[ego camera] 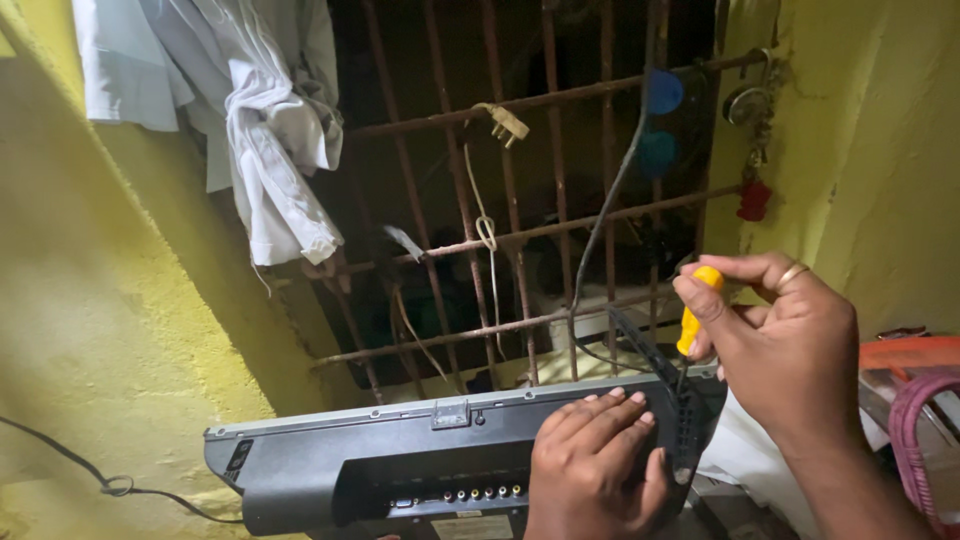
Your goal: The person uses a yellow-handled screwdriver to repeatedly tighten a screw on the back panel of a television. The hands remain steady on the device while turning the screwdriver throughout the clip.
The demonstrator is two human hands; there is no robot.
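- At the near edge, the left hand [595, 465] lay flat, fingers spread narrow, pressing on the back of a dark grey television set [400, 455] that stood upright, its row of coloured sockets [470, 493] just left of the hand.
- Just right of it and higher, the right hand [775, 345] was closed round a yellow-handled screwdriver [695, 315], whose shaft pointed down to the set's right edge; a ring [793, 272] showed on one finger.
- Farther off, a rusty barred window [520, 190] filled the yellow wall [110, 330], with a dark cable [610, 200] and a pale plug [503, 123] hanging on it.
- At far left, white cloth [260, 120] hung from the bars.
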